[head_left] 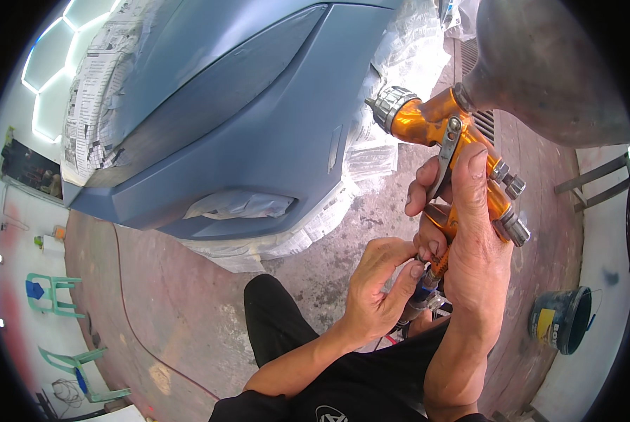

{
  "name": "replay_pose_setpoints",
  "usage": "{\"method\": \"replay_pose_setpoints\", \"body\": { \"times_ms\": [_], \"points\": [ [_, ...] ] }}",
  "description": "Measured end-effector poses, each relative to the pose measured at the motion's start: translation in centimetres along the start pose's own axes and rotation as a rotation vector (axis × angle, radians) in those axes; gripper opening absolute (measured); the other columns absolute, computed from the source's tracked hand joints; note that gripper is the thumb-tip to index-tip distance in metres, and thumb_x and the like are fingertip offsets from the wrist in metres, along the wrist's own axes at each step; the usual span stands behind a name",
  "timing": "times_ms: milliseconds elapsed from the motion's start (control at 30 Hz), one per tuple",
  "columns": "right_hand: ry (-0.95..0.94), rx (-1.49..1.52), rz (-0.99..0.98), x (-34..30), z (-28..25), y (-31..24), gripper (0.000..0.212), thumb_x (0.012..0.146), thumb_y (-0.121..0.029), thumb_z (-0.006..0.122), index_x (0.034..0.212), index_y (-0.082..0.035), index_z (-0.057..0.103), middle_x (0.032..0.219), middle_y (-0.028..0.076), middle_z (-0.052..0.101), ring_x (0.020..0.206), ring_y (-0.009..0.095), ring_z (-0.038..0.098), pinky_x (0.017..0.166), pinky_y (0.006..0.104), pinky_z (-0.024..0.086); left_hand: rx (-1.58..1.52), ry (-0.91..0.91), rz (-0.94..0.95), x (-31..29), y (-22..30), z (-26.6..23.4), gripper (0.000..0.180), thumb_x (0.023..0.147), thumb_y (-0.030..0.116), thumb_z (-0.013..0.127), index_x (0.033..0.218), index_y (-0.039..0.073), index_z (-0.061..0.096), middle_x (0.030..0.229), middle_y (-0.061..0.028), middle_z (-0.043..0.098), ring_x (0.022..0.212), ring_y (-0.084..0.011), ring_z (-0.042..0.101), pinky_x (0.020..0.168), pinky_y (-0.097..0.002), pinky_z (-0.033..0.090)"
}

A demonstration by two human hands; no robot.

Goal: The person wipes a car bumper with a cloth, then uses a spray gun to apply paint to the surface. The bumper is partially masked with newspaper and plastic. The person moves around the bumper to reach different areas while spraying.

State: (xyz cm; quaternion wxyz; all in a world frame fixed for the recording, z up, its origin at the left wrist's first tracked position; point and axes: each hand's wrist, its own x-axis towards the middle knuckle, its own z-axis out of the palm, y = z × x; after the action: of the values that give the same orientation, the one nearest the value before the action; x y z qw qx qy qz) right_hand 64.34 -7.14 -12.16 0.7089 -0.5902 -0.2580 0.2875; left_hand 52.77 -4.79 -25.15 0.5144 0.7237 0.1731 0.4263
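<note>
My right hand (475,243) is wrapped round the handle of an orange spray gun (408,121). Its fingers lie about the silver trigger lever (445,158). The gun's nozzle points left, toward a grey-blue car bumper (259,176), and a large dull paint cup (554,67) sits on the gun, tilted up to the right. Below the handle, my left hand (380,288) is closed, thumb and fingers pinching the small air fitting (431,280) at the handle's base. My fingers partly hide that fitting.
Newspaper masking (93,105) and clear plastic sheeting (410,63) border the car. A dark bucket (564,320) stands at the right. Green plastic chairs (62,295) are by the left wall. A thin hose (129,316) runs over the stained floor (195,288).
</note>
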Motion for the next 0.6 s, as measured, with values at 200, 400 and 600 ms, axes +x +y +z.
{"method": "replay_pose_setpoints", "body": {
  "times_ms": [200,400,600],
  "points": [
    [-0.065,-0.05,0.0,-0.3,0.2,-0.2,0.057,0.112,-0.061,0.059,0.116,-0.004,0.068,0.083,0.008,0.068,0.053,0.004,0.046,0.05,0.021,0.039,-0.078,0.068,-0.021,-1.1,-0.5,-0.2,0.031,0.111,0.016,0.065,0.135,-0.003,0.069,0.126,-0.0157,0.074,0.117,-0.0304,0.066,0.107,-0.0422,0.05],
    [-0.087,-0.092,-0.006,-0.1,0.0,-0.1,0.06,0.112,-0.062,0.059,0.115,-0.004,0.069,0.081,0.007,0.066,0.054,0.004,0.046,0.05,0.0218,0.039,0.005,0.126,-0.132,-4.9,-3.1,-3.0,0.035,0.112,0.019,0.063,0.14,-0.002,0.069,0.132,-0.0161,0.074,0.124,-0.0289,0.066,0.111,-0.0414,0.049],
    [0.054,-0.103,-0.083,0.7,-0.4,0.3,0.058,0.112,-0.061,0.06,0.109,-0.004,0.07,0.08,0.008,0.067,0.051,0.004,0.045,0.048,0.0224,0.039,0.174,0.208,-0.371,-11.0,-5.2,-7.6,0.029,0.112,0.018,0.066,0.132,-0.001,0.073,0.125,-0.0148,0.077,0.122,-0.0281,0.069,0.109,-0.04,0.051]
  ]
}}
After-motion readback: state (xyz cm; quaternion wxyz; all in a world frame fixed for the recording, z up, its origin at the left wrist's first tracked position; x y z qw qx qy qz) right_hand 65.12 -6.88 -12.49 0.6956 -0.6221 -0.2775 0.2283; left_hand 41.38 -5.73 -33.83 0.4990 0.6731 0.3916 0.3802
